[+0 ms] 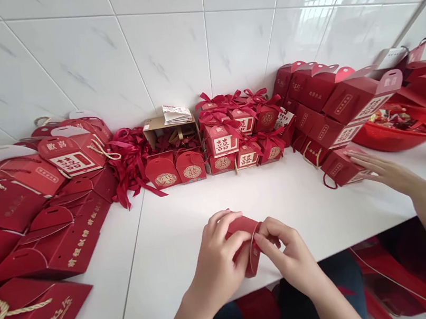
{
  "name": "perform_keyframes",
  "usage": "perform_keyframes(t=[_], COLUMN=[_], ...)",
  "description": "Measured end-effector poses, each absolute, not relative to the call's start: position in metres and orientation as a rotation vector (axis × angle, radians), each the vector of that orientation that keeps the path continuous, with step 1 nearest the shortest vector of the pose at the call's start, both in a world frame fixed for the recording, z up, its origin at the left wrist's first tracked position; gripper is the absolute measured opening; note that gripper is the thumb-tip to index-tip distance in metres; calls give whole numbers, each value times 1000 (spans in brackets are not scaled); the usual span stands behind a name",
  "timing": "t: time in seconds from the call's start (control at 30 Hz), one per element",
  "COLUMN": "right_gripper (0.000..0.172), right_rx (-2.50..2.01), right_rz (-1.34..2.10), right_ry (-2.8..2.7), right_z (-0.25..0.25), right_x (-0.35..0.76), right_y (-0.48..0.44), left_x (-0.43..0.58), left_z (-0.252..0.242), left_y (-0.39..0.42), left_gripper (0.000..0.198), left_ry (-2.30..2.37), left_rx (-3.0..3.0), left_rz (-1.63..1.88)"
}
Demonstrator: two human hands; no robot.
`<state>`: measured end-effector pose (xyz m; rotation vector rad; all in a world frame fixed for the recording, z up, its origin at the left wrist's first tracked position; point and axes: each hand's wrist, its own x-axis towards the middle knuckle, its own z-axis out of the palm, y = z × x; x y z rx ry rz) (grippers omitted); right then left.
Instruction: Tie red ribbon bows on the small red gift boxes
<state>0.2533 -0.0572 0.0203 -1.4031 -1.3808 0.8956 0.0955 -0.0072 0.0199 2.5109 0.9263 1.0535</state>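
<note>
A small red gift box (247, 223) is between my two hands, just above the near edge of the white table. My left hand (223, 251) wraps round its left side, with the fingers over the top and the thumb near its opening. On the right, my right hand (284, 247) pinches the box's rounded flap at the edge. My fingers cover much of the box, so its inside is hidden. Beyond my hands stand two red boxes with round gold prints (176, 169), next to a pile of dark red ribbons (130, 158).
Ribbon-tied boxes (221, 141) are stacked at the wall beside an open cardboard box (151, 135). Large red boxes with rope handles (76, 153) fill the left. At right, a co-worker's hand (385, 171) touches a red box (340, 167), near stacked boxes (318, 125) and a red basin (406, 138).
</note>
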Motion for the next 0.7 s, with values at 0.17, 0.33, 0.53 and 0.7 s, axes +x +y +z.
perform_keyframes(t=[0.17, 0.33, 0.53, 0.7], right_gripper=[19, 25, 20, 13], right_rx=[-1478, -1334, -1052, -958], right_rz=[663, 650, 1004, 823], right_ry=[-1462, -1563, -1454, -1319], right_z=[19, 24, 46, 89], right_x=[256, 262, 259, 269], right_y=[-55, -43, -23, -45], left_x=[94, 94, 91, 68], left_z=[18, 29, 56, 44], left_y=[-5, -1, 1, -9], left_gripper=[16, 19, 15, 27], left_ry=[946, 944, 959, 1181], left_rx=[2431, 2442, 2377, 2246], left_rz=[1188, 1324, 1505, 1221])
